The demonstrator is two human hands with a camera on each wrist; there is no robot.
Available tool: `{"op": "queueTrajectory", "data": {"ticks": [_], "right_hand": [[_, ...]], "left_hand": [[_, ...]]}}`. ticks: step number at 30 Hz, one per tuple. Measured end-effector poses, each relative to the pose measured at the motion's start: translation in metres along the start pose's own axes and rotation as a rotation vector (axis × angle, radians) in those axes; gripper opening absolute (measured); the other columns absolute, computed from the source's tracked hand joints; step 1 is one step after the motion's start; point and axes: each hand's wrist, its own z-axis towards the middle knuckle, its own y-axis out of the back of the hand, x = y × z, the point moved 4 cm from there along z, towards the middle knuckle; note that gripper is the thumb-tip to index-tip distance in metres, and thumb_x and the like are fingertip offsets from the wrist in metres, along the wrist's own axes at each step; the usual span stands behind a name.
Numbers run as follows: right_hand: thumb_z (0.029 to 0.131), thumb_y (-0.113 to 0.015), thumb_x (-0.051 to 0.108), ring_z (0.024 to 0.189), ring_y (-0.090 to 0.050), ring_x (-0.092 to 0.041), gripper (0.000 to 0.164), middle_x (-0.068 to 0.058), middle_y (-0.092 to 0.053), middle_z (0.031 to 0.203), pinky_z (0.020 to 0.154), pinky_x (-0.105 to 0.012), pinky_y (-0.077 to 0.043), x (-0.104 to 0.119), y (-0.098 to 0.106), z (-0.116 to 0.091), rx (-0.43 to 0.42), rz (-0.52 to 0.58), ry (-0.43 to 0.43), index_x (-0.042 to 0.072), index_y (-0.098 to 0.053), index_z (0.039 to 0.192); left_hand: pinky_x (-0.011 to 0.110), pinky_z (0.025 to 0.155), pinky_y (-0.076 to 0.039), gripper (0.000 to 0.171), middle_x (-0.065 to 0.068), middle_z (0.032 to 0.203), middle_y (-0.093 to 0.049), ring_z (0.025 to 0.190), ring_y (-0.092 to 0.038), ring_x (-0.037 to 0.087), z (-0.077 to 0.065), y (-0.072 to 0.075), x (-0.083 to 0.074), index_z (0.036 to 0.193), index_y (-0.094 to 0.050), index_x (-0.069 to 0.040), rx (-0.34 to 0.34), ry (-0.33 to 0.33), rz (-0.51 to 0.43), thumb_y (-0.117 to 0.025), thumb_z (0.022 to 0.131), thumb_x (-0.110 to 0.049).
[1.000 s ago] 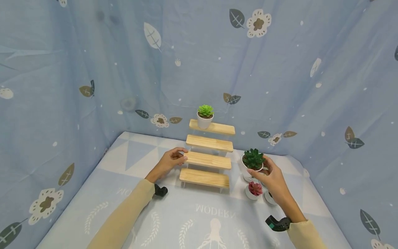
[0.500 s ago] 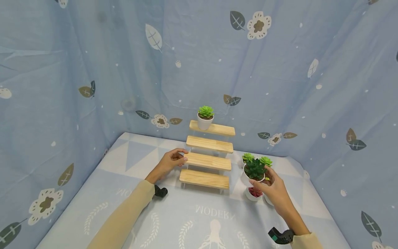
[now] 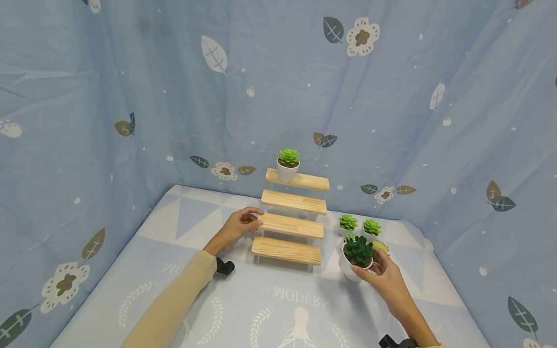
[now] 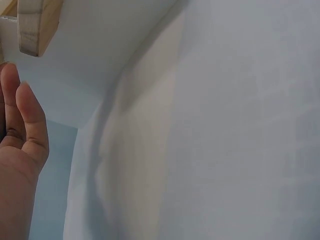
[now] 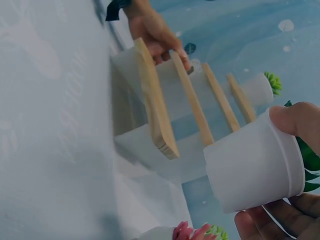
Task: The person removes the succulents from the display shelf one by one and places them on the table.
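Note:
My right hand (image 3: 388, 280) grips a white pot with a dark green succulent (image 3: 359, 251) between thumb and fingers, to the right of the tiered shelf. The right wrist view shows the white pot (image 5: 252, 167) tilted, held near its rim. My left hand (image 3: 238, 226) pinches the left end of the second board from the bottom of the wooden tiered shelf (image 3: 287, 248). A light green succulent in a white pot (image 3: 287, 170) stands at the left of the top board. In the left wrist view, part of the left hand (image 4: 22, 130) shows below a board end.
Behind the held pot stand two light green succulents, one left (image 3: 348, 222) and one right (image 3: 372, 227), and a yellowish one (image 3: 381, 247). A red succulent (image 5: 190, 231) shows at the bottom of the right wrist view. A patterned curtain (image 3: 391, 96) encloses the back and sides.
My right hand has brought the dark green succulent toward the front, uncovering the small pots behind it and covering the red one. The left hand stays at the shelf.

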Motion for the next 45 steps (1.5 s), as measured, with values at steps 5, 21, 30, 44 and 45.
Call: {"op": "queueTrajectory", "data": {"ticks": [5, 21, 30, 44, 45], "right_hand": [[0.089, -0.084, 0.035, 0.145, -0.037, -0.044, 0.113, -0.026, -0.030, 0.161, 0.104, -0.042, -0.052, -0.009, -0.001, -0.006, 0.033, 0.004, -0.043, 0.004, -0.007, 0.165], [0.088, -0.085, 0.034, 0.142, -0.041, -0.047, 0.114, -0.029, -0.032, 0.157, 0.103, -0.044, -0.052, -0.037, -0.006, -0.020, 0.020, 0.001, -0.109, 0.000, -0.006, 0.164], [0.087, -0.086, 0.033, 0.141, -0.042, -0.046, 0.113, -0.029, -0.031, 0.159, 0.103, -0.041, -0.052, -0.048, -0.007, -0.023, 0.005, 0.021, -0.125, -0.001, -0.009, 0.163], [0.085, -0.088, 0.034, 0.136, -0.048, -0.042, 0.107, -0.028, -0.040, 0.153, 0.101, -0.040, -0.053, -0.067, -0.001, -0.030, -0.052, 0.011, -0.160, 0.001, -0.021, 0.161], [0.084, -0.088, 0.034, 0.137, -0.047, -0.043, 0.107, -0.029, -0.039, 0.154, 0.102, -0.040, -0.053, -0.069, 0.000, -0.030, -0.053, 0.007, -0.164, 0.001, -0.020, 0.161]], "left_hand": [[0.061, 0.089, -0.052, 0.043, 0.018, 0.113, -0.066, 0.101, -0.061, 0.049, 0.001, 0.000, -0.001, 0.135, -0.063, -0.012, -0.004, -0.001, -0.006, -0.075, 0.098, -0.027], [0.066, 0.091, -0.048, 0.041, 0.019, 0.112, -0.066, 0.106, -0.055, 0.059, -0.001, -0.001, 0.001, 0.136, -0.062, -0.010, -0.008, 0.020, -0.029, -0.074, 0.099, -0.023], [0.063, 0.089, -0.051, 0.040, 0.018, 0.111, -0.066, 0.101, -0.059, 0.052, 0.001, -0.001, 0.001, 0.134, -0.063, -0.012, -0.013, 0.002, -0.012, -0.075, 0.098, -0.026], [0.060, 0.089, -0.052, 0.040, 0.016, 0.111, -0.067, 0.101, -0.062, 0.047, 0.000, -0.002, 0.000, 0.135, -0.062, -0.012, -0.020, 0.013, 0.004, -0.074, 0.099, -0.024], [0.060, 0.089, -0.052, 0.041, 0.016, 0.111, -0.067, 0.101, -0.061, 0.048, 0.000, -0.002, 0.000, 0.135, -0.062, -0.011, -0.019, 0.013, 0.003, -0.074, 0.098, -0.025]]}}
